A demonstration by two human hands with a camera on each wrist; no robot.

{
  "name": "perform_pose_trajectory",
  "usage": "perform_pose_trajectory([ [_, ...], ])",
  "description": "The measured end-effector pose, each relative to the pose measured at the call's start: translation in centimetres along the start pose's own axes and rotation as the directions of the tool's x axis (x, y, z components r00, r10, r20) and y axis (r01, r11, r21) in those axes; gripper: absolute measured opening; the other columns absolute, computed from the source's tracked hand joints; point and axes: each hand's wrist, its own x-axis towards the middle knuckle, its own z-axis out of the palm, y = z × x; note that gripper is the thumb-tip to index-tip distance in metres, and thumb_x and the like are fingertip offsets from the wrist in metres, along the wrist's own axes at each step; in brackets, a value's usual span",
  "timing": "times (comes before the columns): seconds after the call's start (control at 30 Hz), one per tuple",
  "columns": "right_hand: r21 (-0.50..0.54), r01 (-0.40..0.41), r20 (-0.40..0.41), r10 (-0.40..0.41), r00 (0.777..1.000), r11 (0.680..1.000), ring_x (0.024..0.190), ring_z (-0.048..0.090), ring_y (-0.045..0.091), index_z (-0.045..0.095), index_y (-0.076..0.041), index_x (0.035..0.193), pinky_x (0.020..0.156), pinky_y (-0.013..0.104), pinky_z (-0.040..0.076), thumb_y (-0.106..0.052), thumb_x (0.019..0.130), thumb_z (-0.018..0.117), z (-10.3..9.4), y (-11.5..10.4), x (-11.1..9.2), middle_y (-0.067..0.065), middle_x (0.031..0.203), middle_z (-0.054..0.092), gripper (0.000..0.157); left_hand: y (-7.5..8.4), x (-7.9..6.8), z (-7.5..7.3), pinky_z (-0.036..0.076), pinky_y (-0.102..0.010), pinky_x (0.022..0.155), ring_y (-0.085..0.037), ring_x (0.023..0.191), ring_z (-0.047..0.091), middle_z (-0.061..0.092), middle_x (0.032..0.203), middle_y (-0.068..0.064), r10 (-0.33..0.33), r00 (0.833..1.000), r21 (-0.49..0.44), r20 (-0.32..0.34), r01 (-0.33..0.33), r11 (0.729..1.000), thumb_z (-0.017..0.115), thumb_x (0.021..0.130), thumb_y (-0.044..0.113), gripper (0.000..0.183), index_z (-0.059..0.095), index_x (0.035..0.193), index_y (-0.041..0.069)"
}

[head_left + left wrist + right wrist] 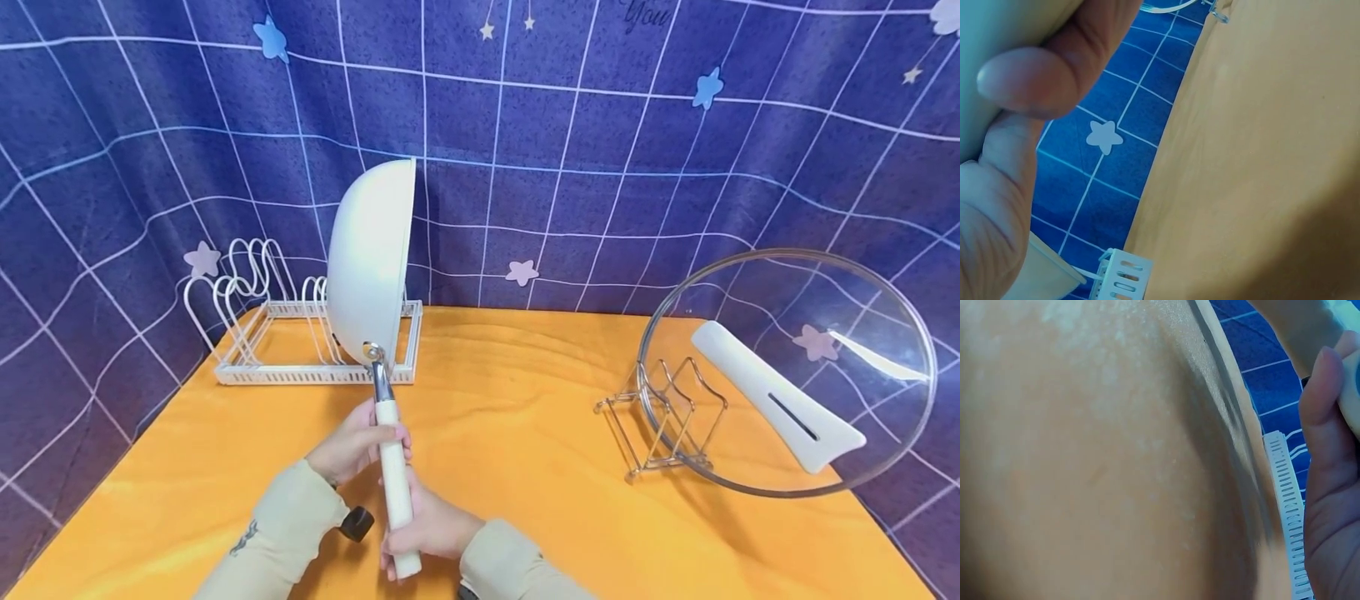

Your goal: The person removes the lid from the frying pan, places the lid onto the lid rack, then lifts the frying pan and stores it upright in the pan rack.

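A white wok (369, 258) stands on edge with its open side facing right, at the right end of a white rack (315, 377). Whether it rests in the rack or hangs just above it, I cannot tell. Its long cream handle (395, 479) points toward me. My left hand (358, 446) grips the handle below the metal joint, its thumb laid across the front. Closer to the handle's end, my right hand (431, 525) holds it too. In the left wrist view, the left thumb (1029, 81) presses on the handle; the right wrist view catches the right hand (1335, 487) at its edge.
On the right, a large glass lid (885, 333) with a white handle (776, 396) leans in a small wire stand (663, 425). White wire loops (232, 292) rise from the rack's left part. An orange cloth (525, 400) covers the table, with a blue gridded curtain (525, 125) behind.
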Motion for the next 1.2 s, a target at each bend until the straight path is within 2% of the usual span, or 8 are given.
perform_pose_trajectory([
  [0.33,0.031,0.011,0.007,-0.011,1.0,0.999,0.054,0.06,0.013,0.017,-0.01,0.138,0.052,0.023,0.054,0.015,0.072,0.049,0.0,0.5,-0.1,0.007,0.064,0.057,0.078,-0.7,-0.2,0.0,0.058,-0.029,0.077,-0.012,0.079,0.066,0.064,0.085,0.0,-0.022,1.0,-0.042,-0.021,0.021,0.999,0.045,0.092,-0.004,0.019,0.034,0.104,0.007],
  [0.53,0.029,-0.009,0.022,0.009,1.0,1.0,0.054,0.06,0.013,0.016,-0.011,0.14,0.05,0.023,0.053,0.014,0.073,0.05,-0.1,0.5,-0.2,0.009,0.066,0.057,0.08,-1.1,-0.2,-0.1,0.057,-0.028,0.076,-0.012,0.08,0.066,0.064,0.085,0.001,-0.012,1.0,-0.052,-0.005,0.012,0.999,0.043,0.091,-0.005,0.02,0.033,0.105,0.006],
  [0.67,0.029,-0.037,0.003,0.037,0.999,0.999,0.054,0.06,0.014,0.016,-0.013,0.143,0.05,0.024,0.053,0.014,0.072,0.051,-0.2,0.2,-0.1,0.01,0.065,0.059,0.084,-1.0,0.1,-0.1,0.058,-0.029,0.077,-0.012,0.079,0.066,0.064,0.085,0.001,-0.014,1.0,-0.066,0.0,0.014,0.998,0.044,0.091,-0.005,0.02,0.034,0.104,0.006],
  [0.87,-0.03,-0.115,-0.058,0.113,0.992,0.993,0.052,0.06,0.016,0.015,-0.018,0.145,0.041,0.024,0.047,0.009,0.069,0.053,0.0,-0.3,0.0,0.009,0.062,0.06,0.089,-0.9,0.3,-0.2,0.057,-0.028,0.075,-0.012,0.078,0.066,0.064,0.084,0.001,-0.027,1.0,-0.093,-0.002,0.026,0.995,0.042,0.091,-0.006,0.02,0.033,0.105,0.006],
  [1.2,-0.051,-0.159,-0.126,0.152,0.98,0.986,0.05,0.059,0.016,0.023,-0.018,0.138,0.039,0.024,0.046,0.008,0.067,0.054,0.1,-0.8,0.2,0.01,0.061,0.06,0.081,-1.3,0.7,-0.7,0.057,-0.028,0.076,-0.013,0.078,0.066,0.065,0.083,0.002,-0.045,0.999,-0.085,-0.009,0.044,0.995,0.042,0.092,-0.005,0.019,0.033,0.104,0.007],
])
